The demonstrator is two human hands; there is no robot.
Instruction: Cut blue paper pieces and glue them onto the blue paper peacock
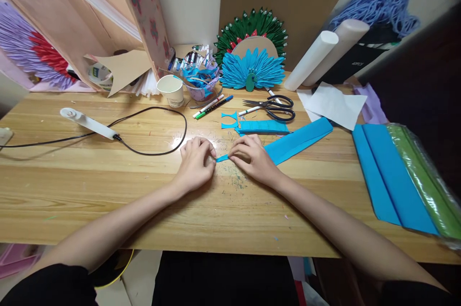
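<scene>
Between my two hands, just above the wooden table, runs a thin strip of blue crepe paper [222, 157]. My left hand [197, 162] pinches its left end, and my right hand [253, 157] pinches the right end with thumb and fingertips. A long folded band of blue crepe paper [300, 140] lies beside my right hand, partly covered by it. Behind that hand rest a shorter blue paper piece [264, 127] and a blue scrap with a round cutout [229, 115]. Black-handled scissors [277, 105] lie farther back, blades pointing left.
A white glue gun [88, 123] with a looping black cord lies left. Markers [212, 106], a paper cup [170, 90] and a bowl of blue scraps [200, 80] stand behind. At the back is a blue paper peacock [252, 70]. Folded blue paper sheets [392, 176] lie right.
</scene>
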